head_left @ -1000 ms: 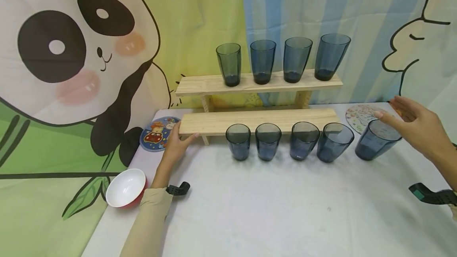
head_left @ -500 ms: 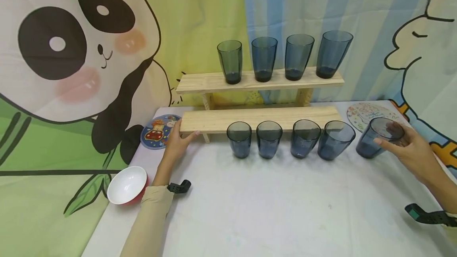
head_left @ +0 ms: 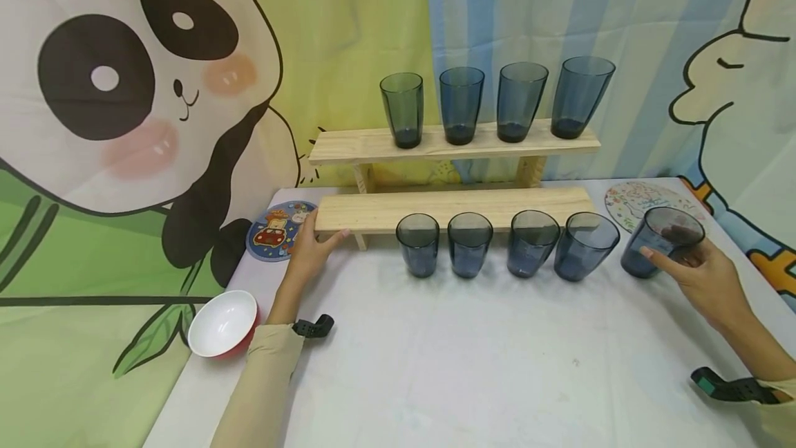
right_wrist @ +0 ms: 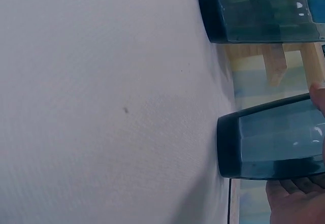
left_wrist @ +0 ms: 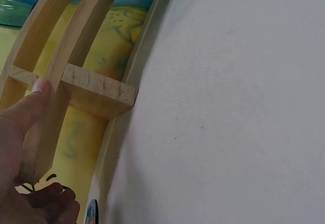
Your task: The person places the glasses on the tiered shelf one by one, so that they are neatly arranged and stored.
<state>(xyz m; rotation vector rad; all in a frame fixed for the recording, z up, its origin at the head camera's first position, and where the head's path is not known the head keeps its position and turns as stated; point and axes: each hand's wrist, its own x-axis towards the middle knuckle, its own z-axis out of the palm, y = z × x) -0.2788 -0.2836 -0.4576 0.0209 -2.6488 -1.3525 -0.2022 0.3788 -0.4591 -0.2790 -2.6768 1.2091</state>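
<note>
We see the left hand (head_left: 308, 250) grip the end of the lower shelf (head_left: 454, 209), probably for steadiness, while the right hand (head_left: 714, 281), well apart, holds the rightmost glass (head_left: 651, 237).

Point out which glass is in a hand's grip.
The rightmost glass on the table: the right hand grips it, while no hand touches any other.

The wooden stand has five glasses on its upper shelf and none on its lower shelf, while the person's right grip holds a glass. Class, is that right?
Not quite: the head view shows four glasses on the upper shelf, not five. The rest stands: the lower shelf has none, and the right grip holds a glass.
</note>
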